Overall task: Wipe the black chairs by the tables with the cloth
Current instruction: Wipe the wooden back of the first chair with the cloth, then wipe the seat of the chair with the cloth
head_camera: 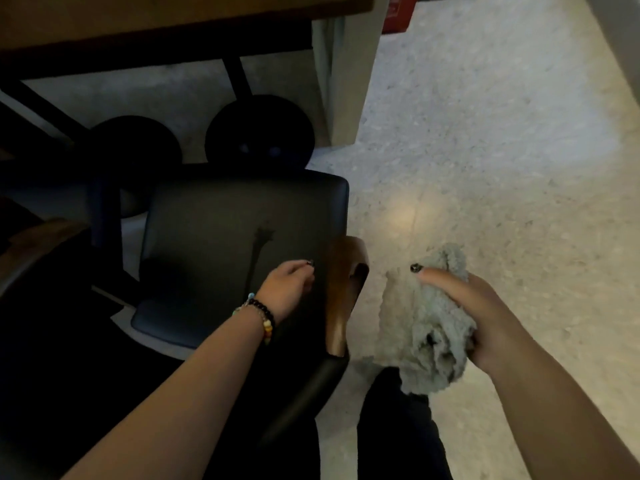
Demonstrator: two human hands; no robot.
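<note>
A black padded chair with a brown wooden armrest stands below me, pulled out from a wooden table. My left hand hovers over the right side of the seat close to the armrest, its fingers loosely curled and holding nothing. To the right of the chair, over the floor, my right hand grips a bunched grey-green cloth. The cloth is clear of the chair.
Two round black table bases sit under the table beyond the chair. A pale pillar stands at the table's right end. Speckled light floor spreads to the right. My dark trouser legs are at the bottom.
</note>
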